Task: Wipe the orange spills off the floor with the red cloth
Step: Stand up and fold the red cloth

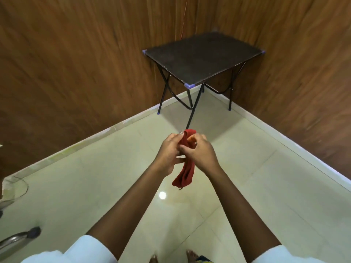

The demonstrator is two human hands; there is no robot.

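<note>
White fabric sleeves (89, 249) frame the lower edge, with bare forearms extending forward. Left hand (168, 153) and right hand (200, 154) meet at centre, fingers curled and pinching the bunched upper part of the red cloth (187, 173). Its soft, creased lower end hangs between the wrists, above the glossy pale tiled floor (95, 186). Beyond, a dark rectangular folding table (201, 57) on thin metal legs stands in the corner of wood-grain walls (76, 54).
</note>
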